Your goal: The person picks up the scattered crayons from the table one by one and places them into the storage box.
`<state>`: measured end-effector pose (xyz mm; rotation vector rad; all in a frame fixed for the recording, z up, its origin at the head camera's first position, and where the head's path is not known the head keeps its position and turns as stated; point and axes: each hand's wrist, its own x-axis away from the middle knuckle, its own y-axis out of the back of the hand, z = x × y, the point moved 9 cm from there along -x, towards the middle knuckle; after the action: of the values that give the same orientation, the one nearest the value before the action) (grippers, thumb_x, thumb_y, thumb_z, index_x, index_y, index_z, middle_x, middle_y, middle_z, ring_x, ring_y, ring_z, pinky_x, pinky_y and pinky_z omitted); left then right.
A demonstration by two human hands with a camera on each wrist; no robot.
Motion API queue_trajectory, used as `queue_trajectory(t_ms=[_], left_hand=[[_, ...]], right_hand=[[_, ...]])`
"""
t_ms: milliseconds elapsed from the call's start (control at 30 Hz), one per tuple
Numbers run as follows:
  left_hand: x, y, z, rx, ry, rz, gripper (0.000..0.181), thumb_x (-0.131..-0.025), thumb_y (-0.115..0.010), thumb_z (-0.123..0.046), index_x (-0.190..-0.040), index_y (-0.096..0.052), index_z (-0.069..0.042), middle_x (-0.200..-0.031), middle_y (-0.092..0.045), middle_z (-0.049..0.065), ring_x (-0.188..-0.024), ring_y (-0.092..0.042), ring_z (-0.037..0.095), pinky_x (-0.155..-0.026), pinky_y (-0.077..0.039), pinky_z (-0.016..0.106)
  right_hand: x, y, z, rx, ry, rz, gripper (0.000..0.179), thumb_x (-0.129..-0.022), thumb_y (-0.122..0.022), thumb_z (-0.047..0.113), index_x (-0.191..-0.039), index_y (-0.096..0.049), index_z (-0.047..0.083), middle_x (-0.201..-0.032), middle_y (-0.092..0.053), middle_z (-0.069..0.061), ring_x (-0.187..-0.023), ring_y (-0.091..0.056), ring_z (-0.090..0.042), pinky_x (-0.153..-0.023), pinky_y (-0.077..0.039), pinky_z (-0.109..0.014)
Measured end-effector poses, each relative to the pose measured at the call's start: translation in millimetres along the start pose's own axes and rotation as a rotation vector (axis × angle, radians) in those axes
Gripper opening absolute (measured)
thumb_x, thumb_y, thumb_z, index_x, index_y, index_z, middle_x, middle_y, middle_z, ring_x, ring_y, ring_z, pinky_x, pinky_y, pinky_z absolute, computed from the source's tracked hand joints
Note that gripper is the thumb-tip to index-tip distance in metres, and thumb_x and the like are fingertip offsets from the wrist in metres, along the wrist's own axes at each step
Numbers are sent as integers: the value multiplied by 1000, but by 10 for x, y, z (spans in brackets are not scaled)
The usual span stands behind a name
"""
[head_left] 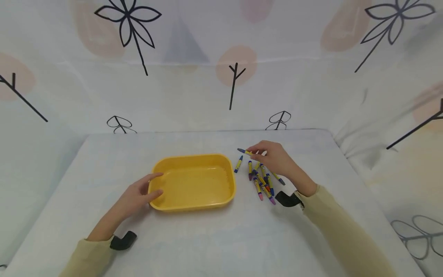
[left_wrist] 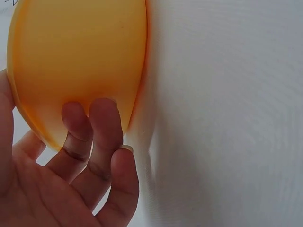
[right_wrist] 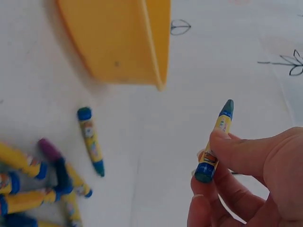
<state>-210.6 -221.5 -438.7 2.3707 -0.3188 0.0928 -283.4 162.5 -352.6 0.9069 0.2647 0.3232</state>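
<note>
A yellow plastic tray [head_left: 194,186] sits on the white-covered table, its inside bare. My left hand [head_left: 138,194] grips its left end, with thumb and index finger over the rim; in the left wrist view the other fingers [left_wrist: 105,125] are bent against the outer wall. Between thumb and fingers, my right hand [head_left: 273,156] pinches a crayon [right_wrist: 220,137] with a dark green tip and yellow wrapper, above the table. Beneath and in front of that hand lies a loose pile of crayons [head_left: 262,184]. One single crayon [right_wrist: 91,142], also green-tipped, lies between pile and tray.
A pale patterned cloth [head_left: 194,96] rises behind the table's far edge and along both sides. White cloth covers the tabletop [head_left: 207,242]. Black bands [head_left: 288,199] stick out at both wrists.
</note>
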Motion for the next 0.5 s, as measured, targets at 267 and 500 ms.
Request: queue_trajectory(t_ms=[267,500], left_hand=[[33,5,19,-6,21,1,66,-94,-66,-47,-150,-44,-20,-152,-41,19,-127,-48,41,-101,-40,59],[11,-15,11,9,14,12,68,-94,-66,-47,-152,-41,-21,-154,-37,20,-129,-45,43,-103,-37,60]], right_hand=[[-435,-313,642,-73,162,95,22,-96,-68,12,-117,-73,10,-102,-69,0,-93,-59,-18,-76,-51,-32],[-731,-761,1027,-130,255,205,21,-96,-67,12,-115,-75,11,-105,-70,2,-96,-61,-14,-83,-50,-28]])
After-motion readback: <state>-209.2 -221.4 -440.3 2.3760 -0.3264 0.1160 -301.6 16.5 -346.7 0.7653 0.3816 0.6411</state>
